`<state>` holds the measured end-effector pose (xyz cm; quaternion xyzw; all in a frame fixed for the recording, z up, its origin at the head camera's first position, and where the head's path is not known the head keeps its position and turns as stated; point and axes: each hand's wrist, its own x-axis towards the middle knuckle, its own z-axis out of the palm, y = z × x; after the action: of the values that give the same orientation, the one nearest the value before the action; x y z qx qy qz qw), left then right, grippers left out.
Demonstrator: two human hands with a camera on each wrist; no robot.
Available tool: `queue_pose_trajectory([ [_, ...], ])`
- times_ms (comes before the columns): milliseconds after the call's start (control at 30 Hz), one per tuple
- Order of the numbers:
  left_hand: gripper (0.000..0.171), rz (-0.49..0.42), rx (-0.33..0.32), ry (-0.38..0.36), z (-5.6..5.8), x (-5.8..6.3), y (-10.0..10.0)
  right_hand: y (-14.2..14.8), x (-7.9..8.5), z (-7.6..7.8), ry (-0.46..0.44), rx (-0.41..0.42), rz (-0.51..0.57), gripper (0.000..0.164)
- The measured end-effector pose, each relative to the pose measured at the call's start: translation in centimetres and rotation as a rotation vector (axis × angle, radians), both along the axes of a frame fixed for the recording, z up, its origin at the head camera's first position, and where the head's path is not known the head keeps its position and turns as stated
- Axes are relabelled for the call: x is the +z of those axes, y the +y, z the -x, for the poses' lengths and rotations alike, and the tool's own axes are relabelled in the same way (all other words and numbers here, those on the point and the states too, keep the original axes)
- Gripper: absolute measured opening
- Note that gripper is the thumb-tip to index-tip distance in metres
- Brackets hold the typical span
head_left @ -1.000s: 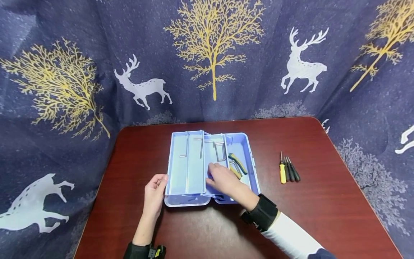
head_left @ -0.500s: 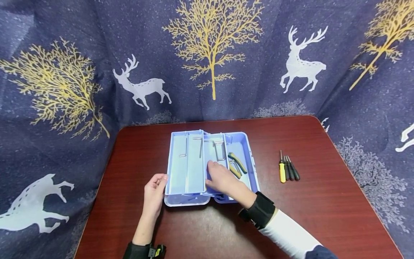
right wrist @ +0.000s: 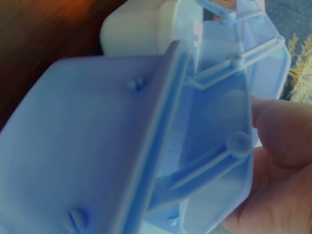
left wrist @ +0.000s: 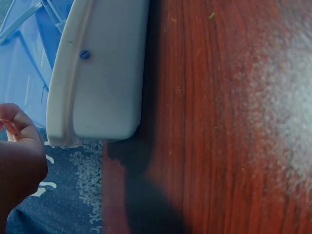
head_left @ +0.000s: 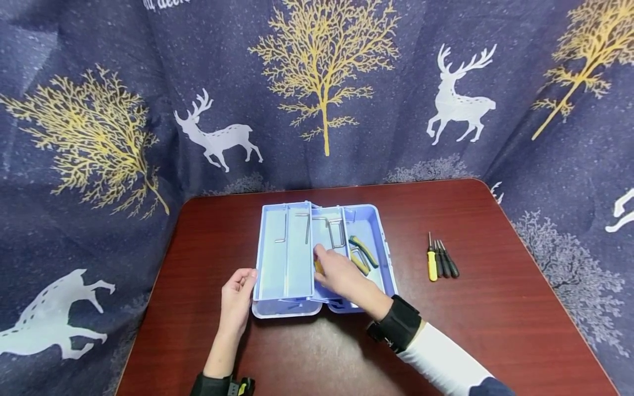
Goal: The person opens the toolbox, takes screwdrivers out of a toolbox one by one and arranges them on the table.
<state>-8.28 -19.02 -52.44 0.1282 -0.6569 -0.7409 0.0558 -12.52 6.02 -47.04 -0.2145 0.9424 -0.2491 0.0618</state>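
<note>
A light-blue toolbox (head_left: 375, 220) stands unfolded on the table, its trays stepped out to the left. My left hand (head_left: 235, 297) pinches the outer edge of the upper left tray (head_left: 272, 269); in the left wrist view that hand (left wrist: 19, 156) is partly cut off. Down in the middle tray (head_left: 322, 231), my right hand (head_left: 339, 272) curls its fingers round a small yellow thing (head_left: 318, 268), mostly hidden. Hex keys (head_left: 307, 228) lie in the trays. Pliers with green and yellow handles (head_left: 364, 251) rest in the right-hand compartment, under my right wrist's far side.
To the right on the brown table (head_left: 495, 308) lie a yellow-handled screwdriver (head_left: 432, 264) and several black-handled ones (head_left: 447, 264) side by side. Hinge arms (right wrist: 195, 178) link the trays at the near side. A patterned dark cloth (head_left: 297, 165) hangs behind the table.
The yellow thing shows more clearly between my right fingers, which have shifted slightly left. My left hand has stayed at the tray's edge. The head view has tilted a little.
</note>
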Motion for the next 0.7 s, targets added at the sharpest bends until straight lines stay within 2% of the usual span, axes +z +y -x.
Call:
queue_pose_trajectory([
  [200, 0.015, 0.004, -0.001, 0.025, 0.03, 0.02, 0.05, -0.58, -0.32, 0.28, 0.023, -0.029, -0.129, 0.04],
  [367, 0.012, -0.001, 0.012, 0.029, -0.07, -0.03, 0.14, -0.92, -0.42, 0.24, 0.021, -0.049, -0.184, 0.048],
  [533, 0.012, -0.008, 0.005, 0.038, -0.01, 0.03, 0.31, -0.82, -0.16, 0.14, 0.004, -0.059, -0.154, 0.049],
  [700, 0.012, -0.005, 0.0, 0.029, -0.23, 0.18, 0.31, -0.72, -0.2, -0.08, 0.027, -0.094, -0.099, 0.059],
])
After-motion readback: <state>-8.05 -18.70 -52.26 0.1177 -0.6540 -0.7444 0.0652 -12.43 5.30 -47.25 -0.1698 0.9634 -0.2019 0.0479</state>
